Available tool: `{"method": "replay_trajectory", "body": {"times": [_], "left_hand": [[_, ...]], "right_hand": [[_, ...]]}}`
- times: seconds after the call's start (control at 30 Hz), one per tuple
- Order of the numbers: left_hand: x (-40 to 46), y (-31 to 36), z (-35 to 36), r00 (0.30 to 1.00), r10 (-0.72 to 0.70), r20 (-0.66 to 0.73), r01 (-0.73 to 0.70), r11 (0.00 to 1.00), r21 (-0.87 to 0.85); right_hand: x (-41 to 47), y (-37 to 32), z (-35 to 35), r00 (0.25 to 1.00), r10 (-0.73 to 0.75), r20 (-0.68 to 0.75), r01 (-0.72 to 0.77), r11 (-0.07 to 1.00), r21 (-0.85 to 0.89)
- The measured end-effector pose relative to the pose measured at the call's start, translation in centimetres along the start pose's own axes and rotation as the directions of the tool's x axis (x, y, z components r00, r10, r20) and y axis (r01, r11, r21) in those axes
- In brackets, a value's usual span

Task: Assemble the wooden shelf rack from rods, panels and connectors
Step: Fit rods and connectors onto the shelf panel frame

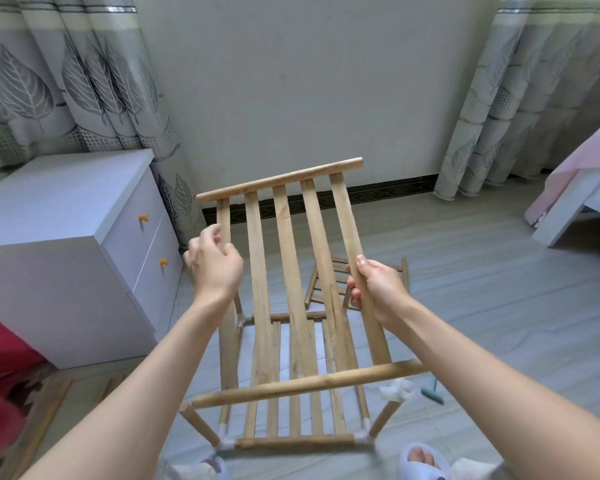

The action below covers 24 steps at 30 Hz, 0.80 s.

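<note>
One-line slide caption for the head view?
Right hand grips slatted panel above partly built rack; left hand by its outer slat.

Open floor [482, 306] rightward; white cabinet [66, 258] close left, spare panel [329, 285] behind.

A home bedroom. Leaf-print curtains [84, 81] hang at both sides of a plain wall [291, 81]; a white cabinet [66, 244] with 2 orange-knobbed drawers stands at the left, and a bed [579, 199] with pink bedding reaches in from the right edge. The floor [482, 289] is grey wood-look planks.
</note>
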State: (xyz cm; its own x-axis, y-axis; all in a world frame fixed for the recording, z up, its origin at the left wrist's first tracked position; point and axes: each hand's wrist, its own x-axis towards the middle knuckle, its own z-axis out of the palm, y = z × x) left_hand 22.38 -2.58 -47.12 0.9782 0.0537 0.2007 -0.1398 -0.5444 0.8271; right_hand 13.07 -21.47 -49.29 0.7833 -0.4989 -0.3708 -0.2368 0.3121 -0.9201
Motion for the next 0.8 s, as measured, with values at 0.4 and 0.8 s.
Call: {"method": "replay_trajectory", "body": {"times": [0.4, 0.8], "left_hand": [[-4.8, 2.6, 4.1, 0.882, 0.046, 0.469, -0.056, 0.998, 0.007], [-4.5, 0.7, 5.2, 0.829, -0.070, 0.554, 0.103, 0.994, -0.028]], "right_hand": [[-1.5, 0.5, 3.0, 0.999, -0.020, -0.042, 0.023, 0.998, 0.062], [-1.6, 1.0, 0.7, 0.991, 0.009, 0.131, 0.012, 0.988, -0.157]]}}
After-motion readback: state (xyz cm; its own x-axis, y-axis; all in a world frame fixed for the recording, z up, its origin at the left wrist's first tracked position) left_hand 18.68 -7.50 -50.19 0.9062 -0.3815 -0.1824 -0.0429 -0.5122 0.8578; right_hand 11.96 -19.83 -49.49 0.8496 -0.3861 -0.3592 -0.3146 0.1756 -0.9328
